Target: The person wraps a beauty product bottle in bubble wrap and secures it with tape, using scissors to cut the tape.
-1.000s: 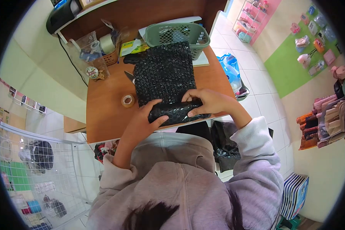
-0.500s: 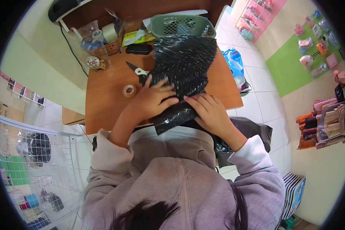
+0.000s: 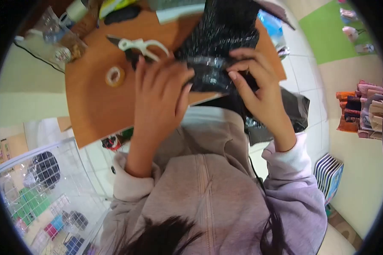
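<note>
A sheet of black bubble wrap (image 3: pixel 225 29) runs back over the wooden table, its near end rolled or folded into a thick shiny bundle at the front edge. My left hand (image 3: pixel 159 95) is at the bundle's left end, thumb and forefinger closed against it; its fingers are blurred. At the right end, my right hand (image 3: pixel 259 83) pinches the bundle between thumb and bent fingers. White-handled scissors (image 3: pixel 142 46) lie just beyond my left fingers. A roll of tape (image 3: pixel 115 76) sits to their left on the table. What is inside the bundle is hidden.
The wooden table (image 3: pixel 93 106) ends close to my lap. Clear bags and small items (image 3: pixel 61 53) stand at its back left. A black plastic bag (image 3: pixel 295 110) is beside my right leg. A white wire grid (image 3: pixel 51 187) stands at left.
My view has shifted, bringing the table's front closer. My hands have moved from lying on the bubble wrap to its two ends, and its near end is turned up away from me.
</note>
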Tool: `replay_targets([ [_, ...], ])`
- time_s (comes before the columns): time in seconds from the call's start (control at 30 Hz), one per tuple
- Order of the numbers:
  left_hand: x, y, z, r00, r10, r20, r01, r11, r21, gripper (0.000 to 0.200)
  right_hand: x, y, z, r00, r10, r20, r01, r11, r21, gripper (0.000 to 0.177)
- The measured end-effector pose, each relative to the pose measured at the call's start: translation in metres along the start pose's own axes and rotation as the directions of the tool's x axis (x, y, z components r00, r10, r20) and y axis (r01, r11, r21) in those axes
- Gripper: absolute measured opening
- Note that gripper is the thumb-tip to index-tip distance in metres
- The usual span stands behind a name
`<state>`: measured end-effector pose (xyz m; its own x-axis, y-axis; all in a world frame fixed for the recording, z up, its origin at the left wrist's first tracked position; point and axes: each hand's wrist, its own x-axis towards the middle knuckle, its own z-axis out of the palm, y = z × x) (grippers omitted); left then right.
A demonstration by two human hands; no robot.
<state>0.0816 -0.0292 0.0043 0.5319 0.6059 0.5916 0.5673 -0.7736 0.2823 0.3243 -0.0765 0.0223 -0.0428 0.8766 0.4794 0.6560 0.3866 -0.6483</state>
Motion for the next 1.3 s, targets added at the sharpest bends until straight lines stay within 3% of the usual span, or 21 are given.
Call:
replay_targets([
  [0.03, -0.003, 0.002, 0.000, 1.000, 0.001, 0.009, -0.001, 1.000, -0.007, 0.033, 0.009, -0.005, -0.003, 0.997, 0.057, 0.049, -0.061, 0.995, 0.082, 0.012],
  [0.07, -0.006, 0.004, 0.001, 1.000, 0.001, 0.014, -0.001, 1.000, -0.014, 0.034, 0.014, 0.001, -0.005, 0.996, -0.027, 0.080, 0.028, 1.000, -0.005, 0.020],
  [0.13, -0.013, 0.011, 0.000, 0.998, -0.037, 0.049, 0.037, 0.999, -0.004, 0.034, 0.024, -0.004, -0.011, 0.983, -0.025, 0.182, 0.032, 0.999, -0.034, 0.027],
  [0.17, -0.015, 0.011, 0.001, 0.996, -0.060, 0.067, 0.060, 0.998, 0.005, 0.034, 0.030, -0.003, -0.015, 0.961, -0.085, 0.263, 0.115, 0.988, -0.101, 0.031],
  [0.2, -0.017, 0.008, 0.006, 1.000, -0.022, 0.009, 0.022, 1.000, 0.002, 0.033, 0.032, -0.003, -0.016, 0.945, -0.111, 0.307, 0.161, 0.976, -0.144, 0.035],
  [0.3, -0.017, 0.004, 0.008, 0.994, 0.070, -0.086, -0.073, 0.997, -0.032, 0.028, 0.037, -0.001, -0.013, 0.942, -0.068, 0.328, 0.085, 0.996, -0.035, 0.040],
  [0.4, -0.024, 0.001, 0.005, 0.977, 0.210, 0.030, -0.211, 0.977, 0.040, 0.024, 0.042, -0.002, -0.016, 0.919, -0.011, 0.394, 0.001, 1.000, 0.025, 0.048],
  [0.47, -0.028, 0.002, 0.006, 0.978, 0.209, -0.009, -0.209, 0.978, 0.009, 0.027, 0.043, -0.003, -0.019, 0.893, 0.042, 0.449, -0.054, 0.998, 0.015, 0.054],
  [0.53, -0.030, 0.004, 0.009, 0.979, 0.192, -0.072, -0.194, 0.980, -0.033, 0.029, 0.041, -0.003, -0.019, 0.908, 0.011, 0.419, 0.008, 0.999, -0.043, 0.057],
  [0.63, -0.027, 0.005, 0.006, 0.978, 0.208, 0.020, -0.208, 0.978, 0.028, 0.034, 0.041, -0.004, -0.017, 0.906, 0.002, 0.423, 0.031, 0.997, -0.070, 0.058],
  [0.87, -0.027, 0.003, 0.006, 0.974, 0.217, 0.061, -0.216, 0.976, -0.029, 0.028, 0.044, 0.005, -0.010, 0.925, -0.072, 0.374, 0.109, 0.991, -0.077, 0.057],
  [1.3, -0.023, 0.004, 0.010, 0.976, 0.215, 0.037, -0.214, 0.976, -0.042, 0.027, 0.047, 0.010, -0.009, 0.925, -0.080, 0.370, 0.100, 0.994, -0.034, 0.059],
])
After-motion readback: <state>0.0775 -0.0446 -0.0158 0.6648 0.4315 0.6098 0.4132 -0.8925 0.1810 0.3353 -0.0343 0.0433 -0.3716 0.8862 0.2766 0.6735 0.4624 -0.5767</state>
